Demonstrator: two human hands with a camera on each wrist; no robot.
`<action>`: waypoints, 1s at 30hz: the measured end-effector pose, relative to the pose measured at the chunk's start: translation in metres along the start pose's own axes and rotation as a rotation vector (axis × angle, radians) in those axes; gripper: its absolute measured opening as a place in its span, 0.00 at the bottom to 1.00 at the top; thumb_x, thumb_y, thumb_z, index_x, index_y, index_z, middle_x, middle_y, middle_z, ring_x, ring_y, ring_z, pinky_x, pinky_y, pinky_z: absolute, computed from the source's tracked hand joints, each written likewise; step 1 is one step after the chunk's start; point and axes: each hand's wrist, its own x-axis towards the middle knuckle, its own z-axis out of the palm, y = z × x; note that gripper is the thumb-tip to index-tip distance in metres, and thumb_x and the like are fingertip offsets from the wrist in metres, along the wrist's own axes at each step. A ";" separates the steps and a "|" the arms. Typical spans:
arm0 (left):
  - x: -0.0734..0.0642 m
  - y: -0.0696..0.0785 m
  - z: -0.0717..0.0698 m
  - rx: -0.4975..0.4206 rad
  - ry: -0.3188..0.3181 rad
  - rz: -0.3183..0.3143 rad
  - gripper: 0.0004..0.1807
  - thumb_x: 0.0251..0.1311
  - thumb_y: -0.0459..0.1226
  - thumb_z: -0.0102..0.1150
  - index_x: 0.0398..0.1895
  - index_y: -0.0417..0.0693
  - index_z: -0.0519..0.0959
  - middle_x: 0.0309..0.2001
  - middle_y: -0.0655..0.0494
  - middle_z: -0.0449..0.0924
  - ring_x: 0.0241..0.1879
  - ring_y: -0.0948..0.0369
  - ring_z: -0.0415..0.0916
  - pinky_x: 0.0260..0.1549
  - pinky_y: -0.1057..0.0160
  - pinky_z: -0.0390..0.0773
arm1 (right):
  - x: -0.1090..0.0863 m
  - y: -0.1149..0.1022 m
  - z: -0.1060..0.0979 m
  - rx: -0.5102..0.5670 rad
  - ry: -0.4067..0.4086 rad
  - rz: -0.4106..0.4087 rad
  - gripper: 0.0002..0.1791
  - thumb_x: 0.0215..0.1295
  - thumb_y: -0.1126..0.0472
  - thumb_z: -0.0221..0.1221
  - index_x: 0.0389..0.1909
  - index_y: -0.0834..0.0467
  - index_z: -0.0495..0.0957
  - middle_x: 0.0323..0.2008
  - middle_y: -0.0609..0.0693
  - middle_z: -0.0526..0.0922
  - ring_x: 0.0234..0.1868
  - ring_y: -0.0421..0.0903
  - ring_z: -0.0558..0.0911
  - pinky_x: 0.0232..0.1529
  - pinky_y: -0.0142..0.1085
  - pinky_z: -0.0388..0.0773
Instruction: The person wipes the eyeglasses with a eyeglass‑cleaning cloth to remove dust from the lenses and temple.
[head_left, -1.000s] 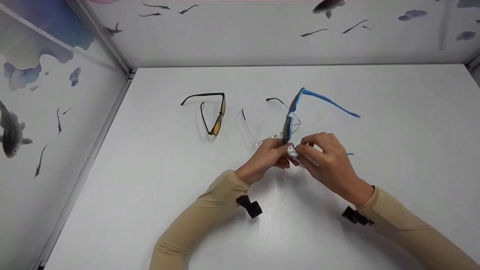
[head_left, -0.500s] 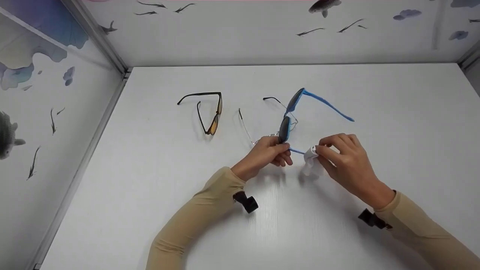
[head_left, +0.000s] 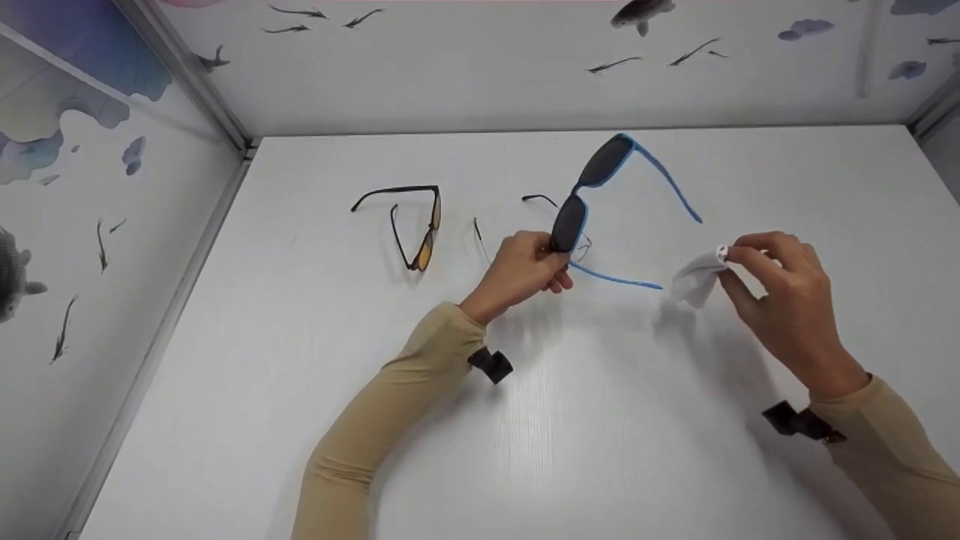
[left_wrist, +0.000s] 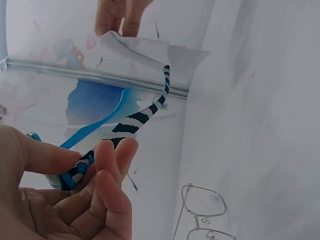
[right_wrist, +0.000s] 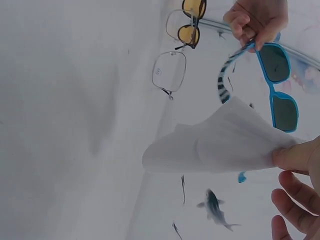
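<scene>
Blue-framed sunglasses (head_left: 571, 222) with dark lenses are held up off the table, both temples spread out to the right. My left hand (head_left: 519, 271) pinches them at the hinge of the nearer temple, whose striped side shows in the left wrist view. A white cloth (head_left: 697, 279) hangs from the thumb and fingertips of my right hand (head_left: 787, 300), close to that temple's tip but apart from it in the head view. Behind the left hand lie thin metal-framed glasses (left_wrist: 204, 201), partly hidden in the head view.
Black-framed glasses (head_left: 426, 249) with yellow lenses lie with temples spread at the left of the white table (head_left: 300, 360). White panels printed with fish (head_left: 637, 15) border the table at the back and left.
The right hand has drawn the cloth away to the right, off the nearer temple. The left hand has raised the sunglasses and turned their lenses more toward the head camera.
</scene>
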 end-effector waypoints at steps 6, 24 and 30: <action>0.022 0.013 0.012 0.390 0.047 0.196 0.07 0.63 0.28 0.51 0.34 0.34 0.80 0.22 0.54 0.78 0.20 0.64 0.72 0.22 0.70 0.70 | 0.007 0.003 -0.014 0.022 0.086 0.114 0.14 0.45 0.85 0.65 0.34 0.71 0.80 0.36 0.65 0.77 0.37 0.60 0.75 0.45 0.30 0.66; 0.078 0.039 0.067 1.594 -0.109 0.493 0.10 0.65 0.35 0.56 0.46 0.50 0.82 0.38 0.59 0.84 0.33 0.63 0.78 0.35 0.65 0.77 | -0.004 0.012 -0.032 0.044 0.146 0.164 0.13 0.45 0.86 0.63 0.32 0.73 0.79 0.35 0.67 0.76 0.42 0.28 0.69 0.46 0.20 0.64; 0.082 0.029 0.087 1.838 -0.132 0.570 0.14 0.69 0.29 0.48 0.39 0.55 0.83 0.29 0.63 0.79 0.25 0.66 0.65 0.31 0.67 0.75 | -0.007 0.012 -0.031 0.047 0.120 0.163 0.14 0.44 0.86 0.64 0.32 0.72 0.79 0.35 0.66 0.76 0.41 0.31 0.69 0.48 0.20 0.65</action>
